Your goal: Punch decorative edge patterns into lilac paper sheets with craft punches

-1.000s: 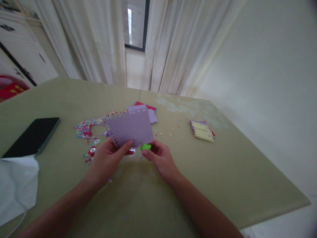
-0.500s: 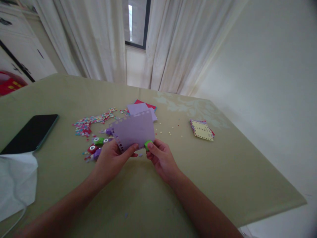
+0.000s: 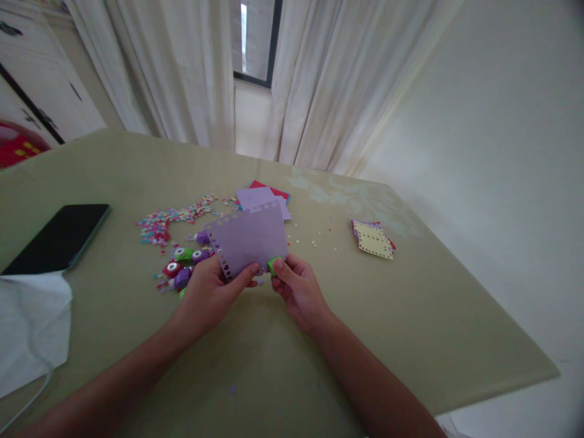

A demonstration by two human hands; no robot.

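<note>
A sheet of purple paper (image 3: 253,237) with small shapes punched along its left and top edges is held up over the table. My left hand (image 3: 214,292) pinches its lower edge, thumb on the near face. At the sheet's lower right corner, a small green craft punch (image 3: 274,266) sits at the paper's edge, gripped between the thumb and fingers of my right hand (image 3: 298,292). The fingers partly hide the punch. Left of the sheet lie several more punches in red, green and purple, among them a purple punch (image 3: 182,278).
Colourful paper confetti (image 3: 157,228) is spread at the left. Behind the sheet lies a stack of purple and red paper (image 3: 255,196). Punched yellow paper (image 3: 374,240) tops a pile at the right. A phone (image 3: 59,237) and white tissue (image 3: 34,328) lie at far left.
The green punch has shifted slightly right with my right hand and stands at the sheet's lower right corner. The sheet has also moved a little right; more punches show beside my left hand.
</note>
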